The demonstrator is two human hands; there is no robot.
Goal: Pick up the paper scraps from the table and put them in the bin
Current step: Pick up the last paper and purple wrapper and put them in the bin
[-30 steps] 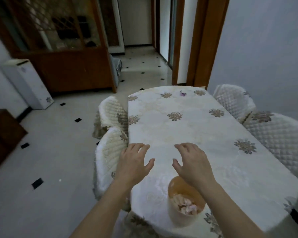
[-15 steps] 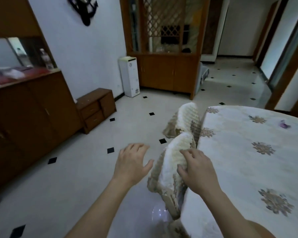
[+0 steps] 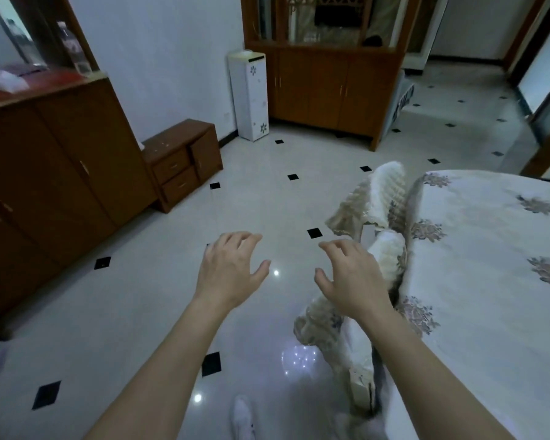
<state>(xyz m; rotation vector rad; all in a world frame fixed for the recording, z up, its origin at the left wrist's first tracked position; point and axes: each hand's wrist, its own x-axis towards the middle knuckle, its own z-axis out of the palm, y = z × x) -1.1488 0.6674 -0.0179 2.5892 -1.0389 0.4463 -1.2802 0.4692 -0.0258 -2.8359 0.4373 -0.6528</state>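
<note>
A pale glossy tiled floor point(image 3: 146, 306) with small black diamond insets fills the room and reflects spots of ceiling light. A long brown wooden sideboard point(image 3: 48, 173) stands along the left wall, with a low two-drawer cabinet point(image 3: 183, 160) beside it. A white narrow appliance point(image 3: 250, 96) stands against the white wall point(image 3: 165, 58), next to a wooden display cabinet point(image 3: 324, 87) with glass doors. Two chairs with quilted covers point(image 3: 378, 198) are tucked against the cloth-covered worktop point(image 3: 489, 265).

Table point(image 3: 489, 249) right — chairs point(image 3: 385, 198) alongside

Two hands point(image 3: 232, 271) — two chairs point(image 3: 385, 192) — one table point(image 3: 489, 249)
</note>
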